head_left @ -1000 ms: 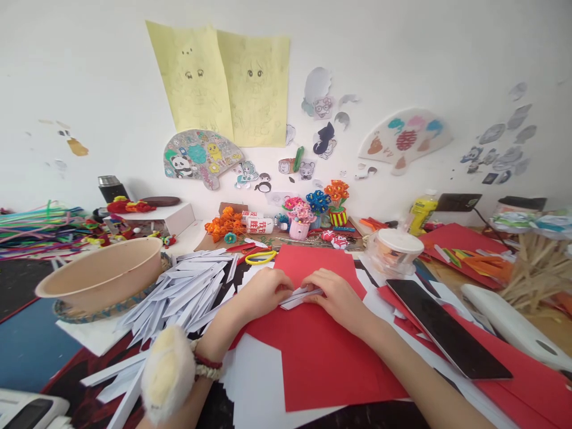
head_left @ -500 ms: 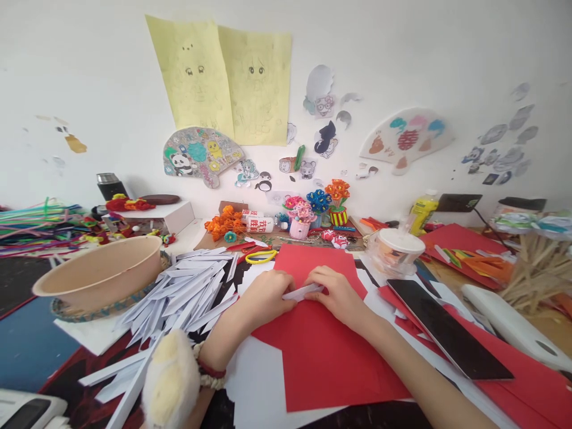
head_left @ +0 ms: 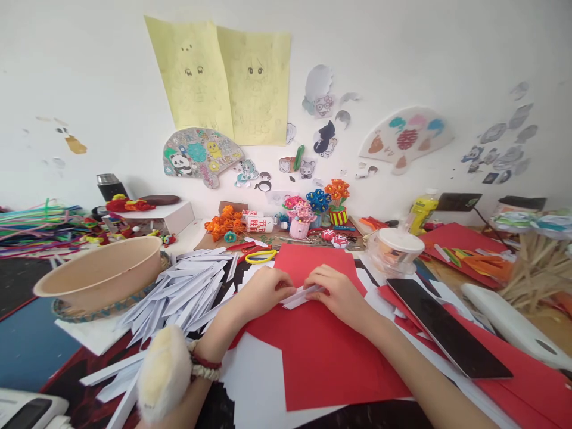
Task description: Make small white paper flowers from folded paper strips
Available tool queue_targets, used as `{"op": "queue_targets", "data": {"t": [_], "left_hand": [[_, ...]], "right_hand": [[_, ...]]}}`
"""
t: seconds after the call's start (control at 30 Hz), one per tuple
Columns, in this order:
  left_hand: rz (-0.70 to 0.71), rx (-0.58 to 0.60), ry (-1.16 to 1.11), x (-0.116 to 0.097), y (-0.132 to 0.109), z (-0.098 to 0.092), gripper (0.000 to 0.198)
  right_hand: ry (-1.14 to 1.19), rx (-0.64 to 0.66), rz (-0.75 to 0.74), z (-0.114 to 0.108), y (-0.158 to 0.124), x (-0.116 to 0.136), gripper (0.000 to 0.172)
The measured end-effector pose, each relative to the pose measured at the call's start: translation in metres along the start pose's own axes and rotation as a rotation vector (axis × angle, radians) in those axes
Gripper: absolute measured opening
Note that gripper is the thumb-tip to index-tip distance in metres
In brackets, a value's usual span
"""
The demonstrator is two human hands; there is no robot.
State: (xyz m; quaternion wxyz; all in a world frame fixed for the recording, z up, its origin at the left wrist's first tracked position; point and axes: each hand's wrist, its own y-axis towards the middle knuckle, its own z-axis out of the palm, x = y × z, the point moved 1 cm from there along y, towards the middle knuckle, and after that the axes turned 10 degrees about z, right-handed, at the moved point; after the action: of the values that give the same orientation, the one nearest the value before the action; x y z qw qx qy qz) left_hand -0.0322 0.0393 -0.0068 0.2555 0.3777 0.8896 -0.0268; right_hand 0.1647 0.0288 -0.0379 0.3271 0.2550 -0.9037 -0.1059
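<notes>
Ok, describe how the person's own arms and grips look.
No sleeves show on the left arm or right arm, nor gloves on the left grip or right grip. The left arm wears a dark red band and a ruffled cream scrunchie; a fluffy white and pale-yellow plush shows there too, its attachment hidden. The right arm looks unadorned.

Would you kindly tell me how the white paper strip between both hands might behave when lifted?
The white paper strip is probably very light, looking like thin paper. Its folded look suggests some stiffness lengthwise, though pinching might crease it.
</notes>
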Motion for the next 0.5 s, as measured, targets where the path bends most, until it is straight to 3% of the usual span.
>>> {"op": "queue_targets", "data": {"t": [0.33, 0.5], "left_hand": [[0.021, 0.02, 0.004, -0.0005, -0.0001, -0.0026, 0.016], [0.131, 0.035, 0.095, -0.0065, -0.001, -0.0036, 0.021]], "right_hand": [[-0.022, 0.034, -0.04, -0.0035, 0.0002, -0.0028, 0.006], [-0.054, 0.032, -0.057, -0.0034, 0.0007, -0.0037, 0.006]]}}
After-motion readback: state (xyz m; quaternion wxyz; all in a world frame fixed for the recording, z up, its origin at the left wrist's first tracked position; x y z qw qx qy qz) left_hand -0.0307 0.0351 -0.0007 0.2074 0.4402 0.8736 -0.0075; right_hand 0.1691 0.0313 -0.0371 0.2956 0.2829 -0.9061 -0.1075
